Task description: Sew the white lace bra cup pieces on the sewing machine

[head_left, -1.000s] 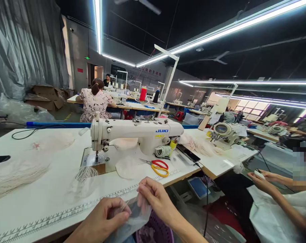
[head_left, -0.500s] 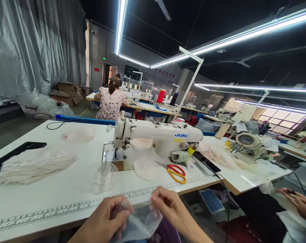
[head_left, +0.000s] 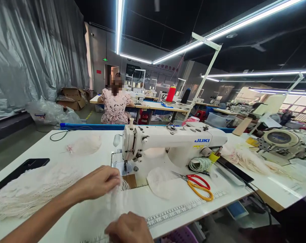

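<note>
My left hand [head_left: 99, 182] is closed at the frilly, gathered end of a sheer white fabric piece [head_left: 88, 214], just in front of the sewing machine's [head_left: 173, 143] presser foot. The piece hangs down across the table front, over the printed ruler scale. My right hand [head_left: 130, 229], low in view and a little blurred, has its fingers curled at the lower part of that fabric; its fingertips are partly hidden. Another sheer round piece [head_left: 160, 182] lies right of the needle. Beside it rest scissors [head_left: 200, 187] with red and yellow handles.
A stack of frilled white pieces [head_left: 34, 189] sits at the left near a dark phone [head_left: 36, 163]. One more piece [head_left: 86, 143] lies behind. A coil of pale cord [head_left: 200, 164] and a black tablet-like device [head_left: 236, 170] are at the right. A person [head_left: 116, 104] sits ahead.
Both hands have moved from below the table edge up over the tabletop. My left hand has reached the frilled end by the presser foot. The view has shifted left.
</note>
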Action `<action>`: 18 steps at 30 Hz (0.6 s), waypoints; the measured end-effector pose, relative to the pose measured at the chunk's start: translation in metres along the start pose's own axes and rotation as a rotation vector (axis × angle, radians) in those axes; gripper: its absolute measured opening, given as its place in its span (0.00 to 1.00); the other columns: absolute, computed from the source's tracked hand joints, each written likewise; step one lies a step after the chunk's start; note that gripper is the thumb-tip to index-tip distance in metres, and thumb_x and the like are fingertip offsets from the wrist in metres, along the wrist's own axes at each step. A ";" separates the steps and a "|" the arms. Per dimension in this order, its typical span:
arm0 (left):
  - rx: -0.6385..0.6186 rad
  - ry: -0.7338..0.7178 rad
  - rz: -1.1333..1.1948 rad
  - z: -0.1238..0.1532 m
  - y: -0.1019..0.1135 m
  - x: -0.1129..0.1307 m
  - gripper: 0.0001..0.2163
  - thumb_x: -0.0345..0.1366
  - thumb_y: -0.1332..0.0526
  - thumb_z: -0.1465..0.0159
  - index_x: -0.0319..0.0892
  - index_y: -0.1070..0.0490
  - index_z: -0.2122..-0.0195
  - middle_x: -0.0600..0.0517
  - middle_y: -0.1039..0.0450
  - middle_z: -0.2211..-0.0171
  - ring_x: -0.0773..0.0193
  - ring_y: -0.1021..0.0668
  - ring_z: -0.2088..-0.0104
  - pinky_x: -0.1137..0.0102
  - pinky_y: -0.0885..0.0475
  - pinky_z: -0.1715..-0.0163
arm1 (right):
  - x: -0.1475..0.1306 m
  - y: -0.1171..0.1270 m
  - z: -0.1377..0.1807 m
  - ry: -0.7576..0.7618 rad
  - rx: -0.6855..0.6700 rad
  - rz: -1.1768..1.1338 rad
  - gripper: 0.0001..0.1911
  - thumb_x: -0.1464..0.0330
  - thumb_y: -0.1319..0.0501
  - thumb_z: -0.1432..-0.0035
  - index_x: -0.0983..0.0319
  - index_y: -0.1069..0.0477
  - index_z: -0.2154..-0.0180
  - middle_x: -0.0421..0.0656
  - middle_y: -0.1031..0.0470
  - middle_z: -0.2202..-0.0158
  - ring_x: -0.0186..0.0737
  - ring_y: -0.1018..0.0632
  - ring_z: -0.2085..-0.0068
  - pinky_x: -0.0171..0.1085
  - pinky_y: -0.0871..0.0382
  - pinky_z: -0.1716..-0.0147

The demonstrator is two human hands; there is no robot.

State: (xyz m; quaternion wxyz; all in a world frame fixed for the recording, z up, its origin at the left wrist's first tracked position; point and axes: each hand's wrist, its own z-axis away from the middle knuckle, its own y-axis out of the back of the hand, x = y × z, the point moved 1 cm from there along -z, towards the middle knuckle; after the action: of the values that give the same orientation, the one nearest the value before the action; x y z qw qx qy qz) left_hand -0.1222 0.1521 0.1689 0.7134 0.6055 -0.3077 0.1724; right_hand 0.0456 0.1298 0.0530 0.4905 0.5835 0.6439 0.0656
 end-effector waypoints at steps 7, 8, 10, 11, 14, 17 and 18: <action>0.016 0.097 -0.083 -0.052 -0.040 -0.039 0.11 0.37 0.47 0.43 0.45 0.48 0.81 0.57 0.42 0.80 0.60 0.33 0.74 0.71 0.48 0.74 | 0.037 0.077 0.017 -0.018 0.134 0.341 0.08 0.71 0.50 0.38 0.61 0.34 0.58 0.44 0.28 0.71 0.38 0.29 0.71 0.36 0.38 0.73; 0.031 0.132 -0.103 -0.051 -0.042 -0.042 0.10 0.37 0.47 0.43 0.45 0.47 0.80 0.56 0.40 0.79 0.58 0.32 0.72 0.71 0.47 0.74 | 0.042 0.089 0.019 -0.026 0.122 0.384 0.09 0.71 0.50 0.38 0.61 0.34 0.57 0.47 0.27 0.67 0.40 0.28 0.68 0.37 0.37 0.71; 0.056 0.194 -0.143 -0.049 -0.045 -0.045 0.07 0.36 0.47 0.44 0.45 0.43 0.77 0.54 0.35 0.76 0.56 0.30 0.70 0.70 0.46 0.72 | 0.054 0.109 0.021 -0.090 0.053 0.524 0.10 0.71 0.49 0.38 0.61 0.34 0.55 0.50 0.28 0.58 0.43 0.27 0.61 0.39 0.35 0.65; 0.064 0.219 -0.157 -0.048 -0.046 -0.044 0.04 0.36 0.47 0.43 0.45 0.40 0.75 0.53 0.33 0.75 0.55 0.30 0.69 0.69 0.45 0.71 | 0.061 0.118 0.022 -0.121 0.005 0.588 0.10 0.70 0.47 0.38 0.61 0.34 0.55 0.50 0.28 0.55 0.45 0.27 0.58 0.41 0.35 0.63; 0.065 0.281 -0.178 -0.046 -0.050 -0.039 0.06 0.35 0.48 0.41 0.45 0.35 0.64 0.51 0.28 0.70 0.52 0.27 0.65 0.67 0.41 0.66 | 0.079 0.136 0.022 -0.147 -0.077 0.716 0.11 0.68 0.45 0.38 0.61 0.33 0.54 0.50 0.28 0.53 0.48 0.27 0.54 0.43 0.35 0.60; 0.069 0.340 -0.154 -0.045 -0.052 -0.033 0.12 0.35 0.49 0.39 0.46 0.36 0.55 0.49 0.27 0.66 0.51 0.27 0.59 0.64 0.40 0.62 | 0.086 0.140 0.021 -0.128 -0.021 0.747 0.12 0.68 0.46 0.38 0.63 0.33 0.53 0.52 0.28 0.52 0.49 0.28 0.54 0.46 0.36 0.58; 0.079 0.352 -0.128 -0.044 -0.052 -0.032 0.12 0.36 0.50 0.38 0.46 0.35 0.54 0.49 0.27 0.66 0.51 0.27 0.59 0.64 0.40 0.62 | 0.085 0.138 0.018 -0.124 0.008 0.717 0.12 0.69 0.47 0.37 0.63 0.34 0.53 0.52 0.29 0.52 0.49 0.28 0.54 0.46 0.36 0.57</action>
State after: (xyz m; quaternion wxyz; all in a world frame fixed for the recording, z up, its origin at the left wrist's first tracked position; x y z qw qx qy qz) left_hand -0.1037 0.1876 0.1052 0.7413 0.6120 -0.1320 0.2419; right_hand 0.1672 0.2328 0.0874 0.4723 0.7770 0.3674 0.1955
